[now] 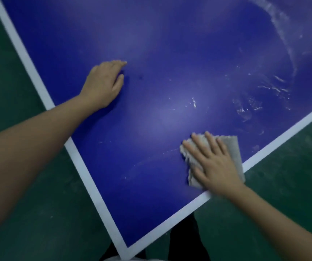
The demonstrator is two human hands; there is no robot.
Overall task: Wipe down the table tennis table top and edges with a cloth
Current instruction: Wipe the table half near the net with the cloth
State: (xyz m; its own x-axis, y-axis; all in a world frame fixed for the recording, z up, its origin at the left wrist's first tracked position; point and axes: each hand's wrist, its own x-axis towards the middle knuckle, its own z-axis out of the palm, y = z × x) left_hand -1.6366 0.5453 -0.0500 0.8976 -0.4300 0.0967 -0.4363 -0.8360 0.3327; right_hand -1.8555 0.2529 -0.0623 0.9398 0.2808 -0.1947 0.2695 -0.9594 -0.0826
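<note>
The blue table tennis table top point(160, 53) with white border lines fills the view, one corner pointing toward me. My right hand point(212, 162) lies flat with straight fingers on a grey cloth point(232, 147), pressing it onto the blue surface beside the right white edge line point(283, 132). My left hand point(104, 83) rests on the table near the left white edge line point(28, 59), fingers loosely bent, holding nothing. White smears and streaks point(264, 91) mark the surface at the upper right.
Green floor point(10, 44) surrounds the table on the left and lower right. My dark trousers point(185, 238) show below the table corner point(125, 257).
</note>
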